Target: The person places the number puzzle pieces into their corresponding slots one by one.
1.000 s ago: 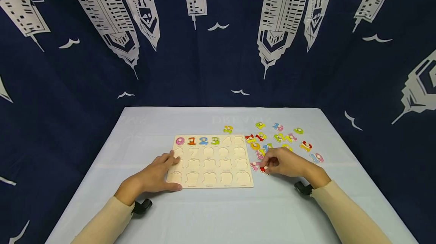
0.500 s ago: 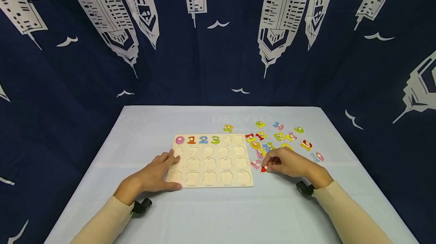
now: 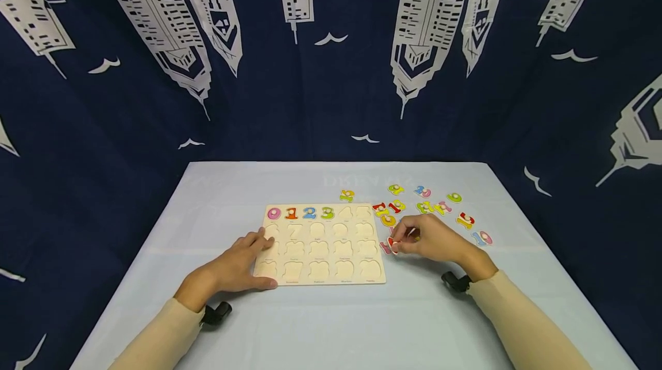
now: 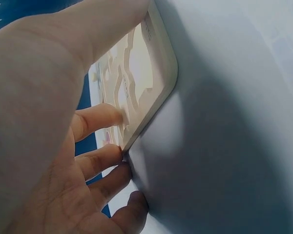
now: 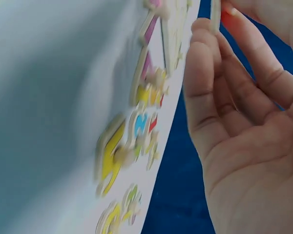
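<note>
A pale wooden number puzzle board lies on the table, with 0, 1, 2 and 3 seated along its top row. My left hand rests at the board's left side, fingers on that edge and thumb by the front corner. In the left wrist view, several fingertips touch the board's edge. Just off the board's right side, my right hand pinches a red number puzzle piece between thumb and fingers, tilted up. Its numeral is unreadable; the right wrist view catches only its pale edge. A pink piece lies close by.
Several loose number pieces with knobs are scattered right of the board, including a red-yellow piece, a blue-pink 10 and a green piece. One yellow-green piece sits behind the board. A dark patterned cloth hangs behind the table.
My right hand has lifted the red piece from the table and moved slightly left and up, tilting it. The left hand stays on the board.
</note>
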Demonstrator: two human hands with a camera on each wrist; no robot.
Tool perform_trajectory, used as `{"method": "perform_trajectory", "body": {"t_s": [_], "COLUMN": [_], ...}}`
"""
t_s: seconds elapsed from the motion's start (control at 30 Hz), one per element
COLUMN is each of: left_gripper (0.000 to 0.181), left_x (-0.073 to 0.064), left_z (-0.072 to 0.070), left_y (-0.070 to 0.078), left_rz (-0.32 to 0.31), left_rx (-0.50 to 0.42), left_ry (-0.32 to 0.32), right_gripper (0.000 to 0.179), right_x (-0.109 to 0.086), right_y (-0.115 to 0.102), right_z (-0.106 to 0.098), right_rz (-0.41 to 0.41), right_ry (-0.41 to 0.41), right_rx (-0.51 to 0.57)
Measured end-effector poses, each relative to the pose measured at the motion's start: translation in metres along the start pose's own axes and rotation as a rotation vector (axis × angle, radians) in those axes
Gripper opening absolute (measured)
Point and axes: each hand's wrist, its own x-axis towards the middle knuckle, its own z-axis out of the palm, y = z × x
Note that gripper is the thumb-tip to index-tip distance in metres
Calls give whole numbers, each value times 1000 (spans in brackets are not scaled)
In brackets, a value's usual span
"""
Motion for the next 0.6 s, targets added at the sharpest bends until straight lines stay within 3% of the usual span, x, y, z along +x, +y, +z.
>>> {"method": "perform_trajectory", "body": {"t_s": [0.27, 0.6], "left_gripper": [109, 108], "left_x": [0, 0], "left_z": [-1, -1], "left_y": [1, 1], "left_rz": [-1, 5], "left_rx": [9, 3], "left_ry": [1, 6], "right_gripper": [14, 7], "right_x": [31, 85], "right_y": [-14, -29], "right_z": [12, 37], "right_rz": [-31, -43], "right_ry": [81, 172], "right_rx": [20, -23]}}
